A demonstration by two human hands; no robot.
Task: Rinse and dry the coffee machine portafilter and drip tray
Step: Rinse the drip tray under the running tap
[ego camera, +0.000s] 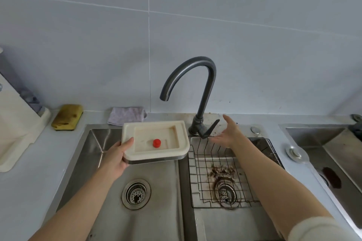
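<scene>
My left hand (pixel 117 155) grips the left end of the cream drip tray (pixel 172 152), which has a red float button (pixel 156 143) in its recess. I hold it level above the left sink basin (pixel 156 191), under the spout of the dark grey tap (pixel 205 88). My right hand (pixel 228 135) hovers with fingers spread just right of the tap lever (pixel 210 129), not touching it. No water runs from the spout. The portafilter is not in sight.
A wire rack (pixel 215 172) lies in the right basin over coffee grounds around the drain (pixel 225 191). A grey cloth (pixel 127 115) and a yellow sponge (pixel 67 116) lie on the counter behind the sink. Part of a cream appliance (pixel 17 129) stands at left. Another sink (pixel 333 148) is at right.
</scene>
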